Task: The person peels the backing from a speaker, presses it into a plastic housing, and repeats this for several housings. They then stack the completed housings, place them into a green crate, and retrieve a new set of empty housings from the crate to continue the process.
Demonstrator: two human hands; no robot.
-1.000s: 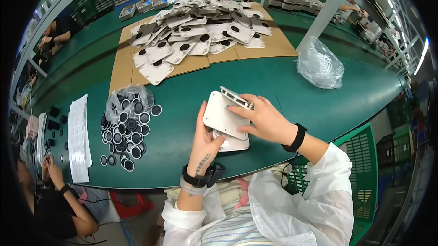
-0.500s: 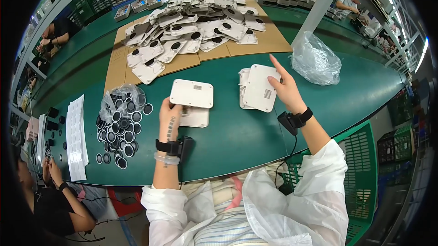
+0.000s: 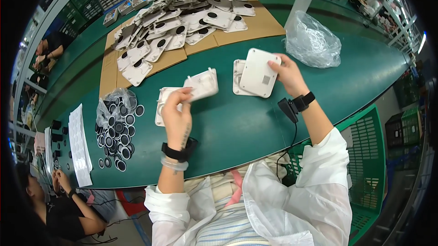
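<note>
My left hand (image 3: pixel 178 118) is closed on the edge of a white plastic cover (image 3: pixel 203 85), which is tilted up off the table with its moulded inner side showing. Beside it, partly behind my fingers, a second white cover (image 3: pixel 160 117) lies inner side up, a round ring visible in it. Farther right, my right hand (image 3: pixel 291 76) grips the right edge of a white cover (image 3: pixel 259 70), thumb on its smooth face with a small square grille. That one overlaps another white cover (image 3: pixel 237 81), mostly hidden beneath it.
A large heap of white covers with black discs (image 3: pixel 160 44) lies on cardboard (image 3: pixel 200 49). Black-and-white rings (image 3: pixel 119 127) spill from a clear bag at left, near white sticker sheets (image 3: pixel 80 150). A plastic bag (image 3: pixel 313 40) sits right; a green crate (image 3: pixel 365 164) stands below. Co-workers sit around.
The left-hand covers have turned from grille side up to inner side up, one lying left, one lifted in my hand. My right index finger, stretched out before, now curls at the cover's edge.
</note>
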